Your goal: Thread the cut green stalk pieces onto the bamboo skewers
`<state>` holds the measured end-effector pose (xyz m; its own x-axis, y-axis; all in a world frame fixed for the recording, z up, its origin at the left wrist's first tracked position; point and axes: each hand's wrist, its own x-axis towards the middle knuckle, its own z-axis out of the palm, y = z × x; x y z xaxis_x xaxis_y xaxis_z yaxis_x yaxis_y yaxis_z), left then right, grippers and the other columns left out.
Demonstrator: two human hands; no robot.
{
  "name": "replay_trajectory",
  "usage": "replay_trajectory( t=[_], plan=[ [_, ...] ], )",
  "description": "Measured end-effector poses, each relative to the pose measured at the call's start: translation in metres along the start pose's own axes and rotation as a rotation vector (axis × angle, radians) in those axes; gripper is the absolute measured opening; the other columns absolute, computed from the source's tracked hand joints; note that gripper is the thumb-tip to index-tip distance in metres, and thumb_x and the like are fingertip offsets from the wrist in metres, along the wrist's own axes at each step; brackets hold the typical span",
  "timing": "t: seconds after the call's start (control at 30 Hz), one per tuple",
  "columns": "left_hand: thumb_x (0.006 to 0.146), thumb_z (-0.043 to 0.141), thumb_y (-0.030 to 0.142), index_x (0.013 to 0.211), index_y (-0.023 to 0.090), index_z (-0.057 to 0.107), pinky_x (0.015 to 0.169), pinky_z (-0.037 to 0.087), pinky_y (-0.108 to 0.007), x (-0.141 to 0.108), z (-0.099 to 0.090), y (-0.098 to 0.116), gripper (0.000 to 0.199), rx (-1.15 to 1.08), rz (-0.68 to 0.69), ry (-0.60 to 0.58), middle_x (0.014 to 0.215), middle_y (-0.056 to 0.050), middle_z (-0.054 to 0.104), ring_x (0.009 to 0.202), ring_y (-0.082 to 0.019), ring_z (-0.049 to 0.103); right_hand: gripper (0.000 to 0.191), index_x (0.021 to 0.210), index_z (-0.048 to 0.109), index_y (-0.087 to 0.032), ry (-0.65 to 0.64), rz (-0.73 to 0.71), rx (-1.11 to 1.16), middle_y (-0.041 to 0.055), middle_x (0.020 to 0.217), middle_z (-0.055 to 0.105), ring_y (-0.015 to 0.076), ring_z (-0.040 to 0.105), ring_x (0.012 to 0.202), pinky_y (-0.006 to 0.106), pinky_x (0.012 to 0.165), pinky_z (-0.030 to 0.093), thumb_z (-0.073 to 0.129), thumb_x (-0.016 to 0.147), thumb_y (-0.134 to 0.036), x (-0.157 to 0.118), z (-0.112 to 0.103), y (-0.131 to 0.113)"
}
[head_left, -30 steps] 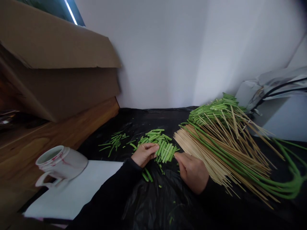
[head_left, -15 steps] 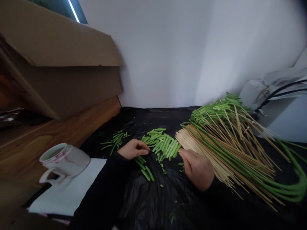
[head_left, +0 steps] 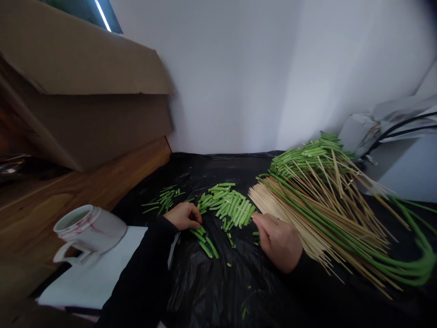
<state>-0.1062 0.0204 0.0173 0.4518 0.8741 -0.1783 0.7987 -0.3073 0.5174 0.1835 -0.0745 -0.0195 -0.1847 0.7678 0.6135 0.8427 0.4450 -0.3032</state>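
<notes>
My left hand (head_left: 184, 216) is closed, thumb and fingertips on a short cut piece of garlic scape (head_left: 201, 230) in a small group on the black plastic sheet. My right hand (head_left: 280, 242) is pinched at the right end of a row of cut garlic scapes (head_left: 241, 209). A thin pale bamboo skewer seems to run across that row; its end is mostly hidden by my fingers. Loose cut pieces (head_left: 213, 197) lie just left of the row. A flat pale grey strip (head_left: 173, 250), its kind unclear, shows beside my left sleeve.
To the right lie bamboo skewers (head_left: 290, 212), long whole garlic scapes (head_left: 368, 255) and a heap of cut ones (head_left: 310, 155). Thin scraps (head_left: 167, 197) lie at left. A white mug (head_left: 92, 230) rests on white paper (head_left: 88, 278). A cardboard box (head_left: 119, 123) stands behind.
My left hand has moved slightly left and down, its fingers closing onto the small group of pieces. My right hand keeps its pinch in nearly the same place. The grey strip has come into view.
</notes>
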Motion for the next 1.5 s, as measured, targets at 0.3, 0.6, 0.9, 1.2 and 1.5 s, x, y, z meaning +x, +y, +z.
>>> replay_trajectory(
  t=[0.3, 0.6, 0.9, 1.2, 1.5],
  plan=[
    [0.064, 0.07, 0.032, 0.068, 0.018, 0.069, 0.064, 0.039, -0.022, 0.0, 0.001, 0.002, 0.015, -0.101, 0.103, -0.062, 0.067, 0.0, 0.064, 0.067, -0.014, 0.054, 0.026, 0.1, 0.064, -0.017, 0.003, -0.011, -0.009, 0.0048, 0.081, 0.067, 0.0135, 0.062, 0.074, 0.022, 0.065, 0.04, 0.04, 0.089, -0.017, 0.0, 0.001, 0.001],
    [0.061, 0.077, 0.035, 0.083, 0.015, 0.073, 0.067, 0.045, -0.025, 0.009, 0.016, 0.039, 0.03, -0.774, 0.034, 0.366, 0.078, -0.006, 0.07, 0.068, -0.014, 0.059, 0.027, 0.1, 0.064, -0.016, 0.022, -0.016, 0.034, 0.0054, 0.081, 0.067, 0.0141, 0.062, 0.076, 0.023, 0.069, 0.04, 0.038, 0.091, -0.017, 0.001, -0.002, 0.0],
    [0.048, 0.087, 0.023, 0.079, 0.012, 0.071, 0.06, 0.049, -0.018, 0.017, 0.044, 0.056, 0.037, -1.422, -0.136, 0.246, 0.077, -0.006, 0.071, 0.068, -0.012, 0.065, 0.027, 0.099, 0.064, -0.016, 0.014, -0.007, 0.043, 0.0049, 0.078, 0.066, 0.0145, 0.062, 0.075, 0.024, 0.069, 0.04, 0.038, 0.092, -0.018, 0.001, -0.002, -0.002],
    [0.048, 0.086, 0.011, 0.082, 0.011, 0.072, 0.06, 0.051, -0.019, 0.017, 0.045, 0.057, 0.037, -1.488, -0.138, 0.272, 0.071, -0.003, 0.069, 0.06, -0.009, 0.063, 0.027, 0.1, 0.064, -0.017, 0.001, -0.008, 0.055, 0.0055, 0.081, 0.067, 0.0152, 0.063, 0.079, 0.023, 0.072, 0.041, 0.039, 0.091, -0.017, -0.001, 0.001, -0.003],
    [0.049, 0.086, 0.015, 0.083, 0.012, 0.07, 0.064, 0.053, -0.022, 0.016, 0.045, 0.058, 0.038, -1.47, -0.103, 0.237, 0.073, -0.005, 0.071, 0.071, -0.017, 0.069, 0.026, 0.099, 0.064, -0.017, 0.003, -0.009, 0.054, 0.0049, 0.081, 0.067, 0.0152, 0.063, 0.078, 0.023, 0.07, 0.041, 0.04, 0.091, -0.018, -0.001, 0.0, -0.004]
  ],
)
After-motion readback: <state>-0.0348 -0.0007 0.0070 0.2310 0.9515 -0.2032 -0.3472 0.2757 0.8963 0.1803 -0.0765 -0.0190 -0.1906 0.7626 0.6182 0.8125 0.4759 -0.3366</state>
